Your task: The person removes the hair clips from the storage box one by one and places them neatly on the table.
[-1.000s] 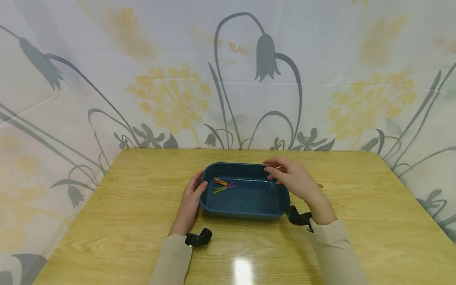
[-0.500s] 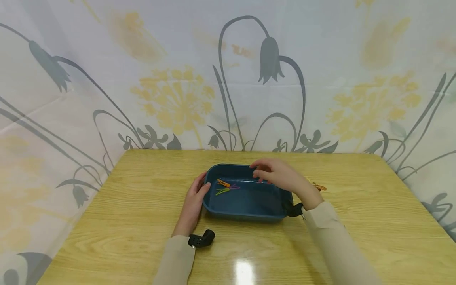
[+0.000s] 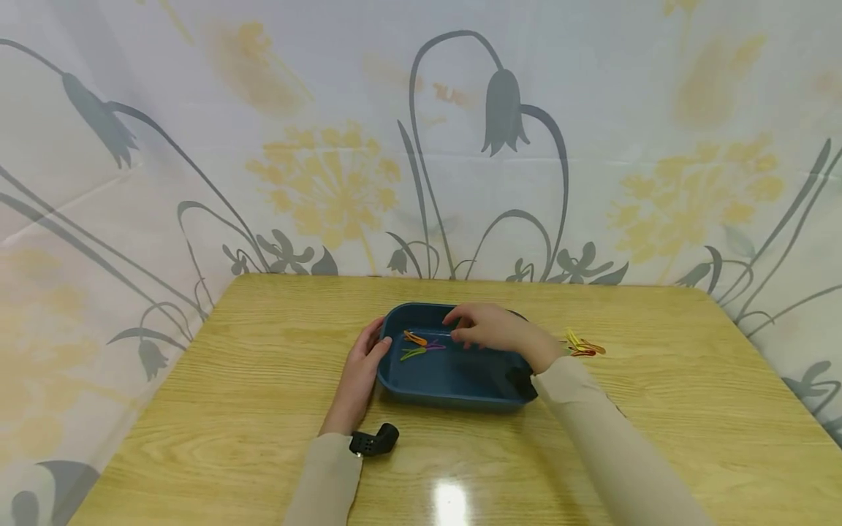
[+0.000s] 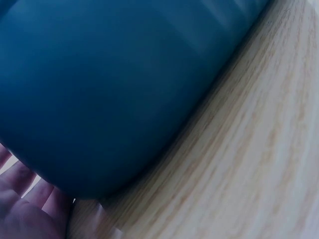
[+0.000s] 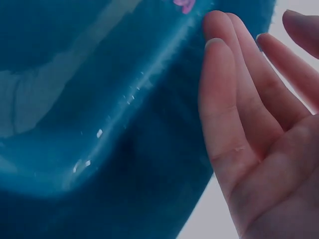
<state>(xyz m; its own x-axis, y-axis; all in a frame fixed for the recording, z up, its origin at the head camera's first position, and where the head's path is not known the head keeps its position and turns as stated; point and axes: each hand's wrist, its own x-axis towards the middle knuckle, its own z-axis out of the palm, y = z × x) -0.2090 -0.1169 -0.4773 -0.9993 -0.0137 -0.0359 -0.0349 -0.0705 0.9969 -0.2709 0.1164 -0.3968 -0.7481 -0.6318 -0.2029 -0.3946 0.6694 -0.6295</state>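
Note:
My left hand (image 3: 357,369) holds the left end of a dark blue rectangular basin (image 3: 454,383), thumb over the rim and fingers along the outer wall. Inside the basin, towards its left, lie an orange hair clip (image 3: 415,338), a purple hair clip (image 3: 435,346) and a green hair clip (image 3: 413,353). My right hand (image 3: 500,329) hovers over the basin's back right part, fingers loosely bent. In the right wrist view its fingers (image 5: 219,94) are nearly straight, with nothing held between them; a bit of purple clip (image 5: 185,5) shows beyond.
Right of the basin, partly behind my right forearm, several more clips lie on the wooden table (image 3: 263,380), among them a yellow clip (image 3: 574,338) and a red clip (image 3: 582,353). A flower-printed cloth (image 3: 329,88) hangs behind the table's back edge.
My right hand has moved left and slightly down over the basin, and its forearm has uncovered the clips on the right. My left hand keeps its hold; the clips inside stay put.

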